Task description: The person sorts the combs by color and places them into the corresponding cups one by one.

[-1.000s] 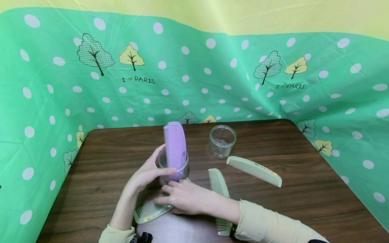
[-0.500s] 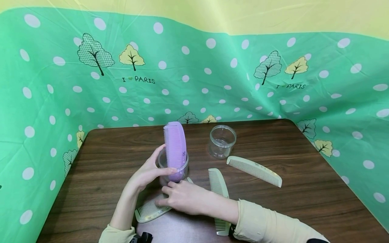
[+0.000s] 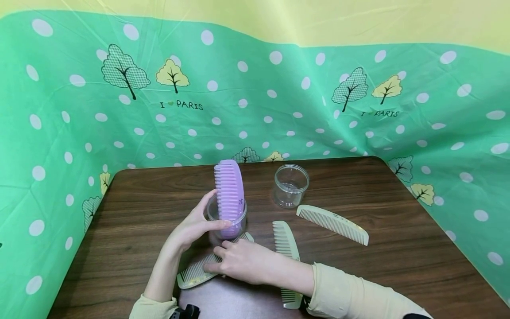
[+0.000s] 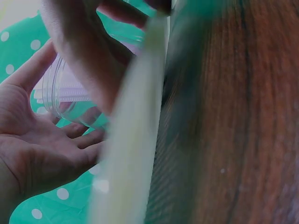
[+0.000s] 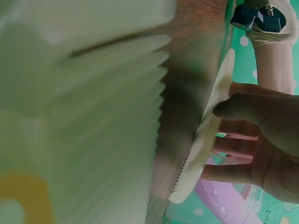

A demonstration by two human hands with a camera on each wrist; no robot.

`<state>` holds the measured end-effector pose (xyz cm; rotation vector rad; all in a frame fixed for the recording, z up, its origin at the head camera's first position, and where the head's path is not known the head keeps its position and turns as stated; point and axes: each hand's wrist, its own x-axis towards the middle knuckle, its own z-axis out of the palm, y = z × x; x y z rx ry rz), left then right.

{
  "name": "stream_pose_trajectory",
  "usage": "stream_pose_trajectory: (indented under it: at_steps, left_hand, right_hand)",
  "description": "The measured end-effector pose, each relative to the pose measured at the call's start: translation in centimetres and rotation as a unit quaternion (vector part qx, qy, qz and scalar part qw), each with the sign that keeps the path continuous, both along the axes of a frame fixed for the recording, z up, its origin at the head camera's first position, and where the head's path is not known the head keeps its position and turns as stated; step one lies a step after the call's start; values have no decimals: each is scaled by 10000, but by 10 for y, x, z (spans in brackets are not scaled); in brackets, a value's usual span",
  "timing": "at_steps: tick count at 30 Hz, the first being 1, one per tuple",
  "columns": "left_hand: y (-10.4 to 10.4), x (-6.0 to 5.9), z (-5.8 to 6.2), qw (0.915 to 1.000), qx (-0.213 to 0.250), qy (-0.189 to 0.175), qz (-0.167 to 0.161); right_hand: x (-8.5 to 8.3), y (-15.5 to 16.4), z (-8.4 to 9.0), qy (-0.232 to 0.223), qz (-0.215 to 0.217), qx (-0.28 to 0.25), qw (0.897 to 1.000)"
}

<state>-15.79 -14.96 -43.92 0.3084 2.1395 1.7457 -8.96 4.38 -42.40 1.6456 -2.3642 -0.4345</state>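
A purple comb (image 3: 229,190) stands upright in a clear round jar (image 3: 212,209); whether there is more than one cannot be told. My left hand (image 3: 194,227) holds this jar, thumb at the near side and fingers around the far side. Just in front of it, my right hand (image 3: 245,261) grips a pale green comb (image 3: 195,274), covering its middle. In the right wrist view the thumb lies on one face of this green comb (image 5: 201,149), with fingers on the other. The left wrist view shows the comb (image 4: 135,130) large and blurred before the jar (image 4: 60,88).
Another clear jar (image 3: 291,184) stands behind and to the right. One pale green comb (image 3: 334,223) lies slanted to its right. A second (image 3: 283,239) lies partly under the right forearm. Polka-dot cloth (image 3: 255,97) hangs behind the brown wooden table (image 3: 398,266).
The gripped green comb has shifted slightly upward in the head view, and its far end now shows more beyond the right hand. The left hand and jar stay in place.
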Motion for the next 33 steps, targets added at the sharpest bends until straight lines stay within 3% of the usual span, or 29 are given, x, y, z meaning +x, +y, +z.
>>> stream_pose_trajectory:
  at_steps: [15,33]
  left_hand:
    - [1,1,1,10000,21,-30,-25]
    - [0,0,1,10000,-25,-6,-81]
  right_hand:
    - [-4,3,5,370,-115,-448,9982]
    - [-7,23,22,-210,-420,-566,9973]
